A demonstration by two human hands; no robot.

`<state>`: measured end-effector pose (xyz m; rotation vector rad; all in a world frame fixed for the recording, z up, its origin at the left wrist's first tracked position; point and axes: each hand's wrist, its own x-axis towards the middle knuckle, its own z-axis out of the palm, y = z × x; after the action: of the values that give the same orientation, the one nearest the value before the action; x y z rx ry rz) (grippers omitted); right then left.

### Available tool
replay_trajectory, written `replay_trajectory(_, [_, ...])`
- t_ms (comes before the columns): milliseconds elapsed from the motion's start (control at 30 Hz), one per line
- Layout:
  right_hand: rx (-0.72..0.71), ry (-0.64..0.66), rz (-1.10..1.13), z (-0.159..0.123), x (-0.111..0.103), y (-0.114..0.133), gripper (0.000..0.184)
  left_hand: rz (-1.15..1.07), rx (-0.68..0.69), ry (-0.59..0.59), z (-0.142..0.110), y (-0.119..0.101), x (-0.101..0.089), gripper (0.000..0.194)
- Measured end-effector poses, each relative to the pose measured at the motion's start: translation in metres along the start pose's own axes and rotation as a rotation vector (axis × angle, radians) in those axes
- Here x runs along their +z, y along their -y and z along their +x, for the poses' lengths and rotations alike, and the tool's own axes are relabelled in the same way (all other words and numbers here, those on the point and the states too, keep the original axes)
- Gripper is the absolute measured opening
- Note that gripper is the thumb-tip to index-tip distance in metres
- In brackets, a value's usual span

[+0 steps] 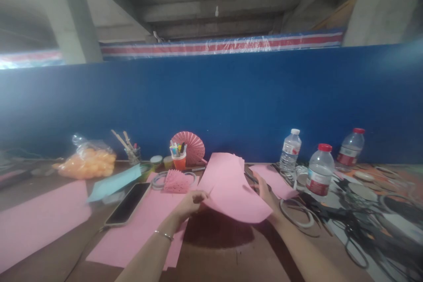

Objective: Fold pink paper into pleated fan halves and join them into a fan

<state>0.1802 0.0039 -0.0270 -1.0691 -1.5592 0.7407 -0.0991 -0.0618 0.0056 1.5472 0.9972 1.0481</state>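
Note:
A pink sheet of paper (pixel 231 187) is held up off the table, its near edge curling and casting a shadow below. My left hand (pixel 194 201) pinches its left edge between closed fingers. At the right edge, my right hand (pixel 263 190) is closed round what look like dark-handled scissors (pixel 251 178), mostly hidden by the hand and paper. More pink sheets (pixel 132 246) lie under my left forearm. On them rest a pink patterned paper piece (pixel 176 181) with grey rings beside it, and a phone (pixel 128 205).
Behind stand a pink folded fan (pixel 188 146) and an orange pen cup (pixel 179 161). At left are a bag of orange pieces (pixel 87 161) and a blue sheet (pixel 115 183). Bottles (pixel 320 172), rings (pixel 297 213) and tangled black cords (pixel 357 224) crowd the right. A blue panel (pixel 211 101) closes the back.

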Motion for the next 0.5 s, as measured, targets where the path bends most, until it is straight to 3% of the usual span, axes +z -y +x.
replay_trajectory(133, [-0.137, 0.231, -0.03, -0.004, -0.008, 0.012, 0.042, 0.009, -0.041, 0.18, -0.003, 0.0, -0.004, 0.012])
replay_trajectory(200, [-0.185, 0.339, -0.059, -0.006, -0.012, 0.014, 0.021, -0.034, -0.094, 0.319, -0.005, -0.006, -0.008, 0.021])
replay_trajectory(267, [-0.261, 0.476, -0.112, -0.008, -0.014, 0.014, 0.019, -0.06, -0.161, 0.405, -0.005, -0.012, -0.009, 0.029])
replay_trajectory(333, [-0.336, 0.607, -0.165, -0.009, -0.014, 0.014, 0.026, 0.043, -0.151, 0.317, -0.004, -0.015, -0.007, 0.032])
replay_trajectory(433, [-0.412, 0.699, -0.216, -0.01, -0.011, 0.019, 0.029, 0.483, 0.037, 0.057, 0.0, -0.012, 0.003, 0.034])
replay_trajectory(500, [-0.448, 0.718, -0.247, -0.013, -0.01, 0.025, 0.032, 0.77, 0.129, 0.035, 0.0, -0.007, 0.013, 0.042])
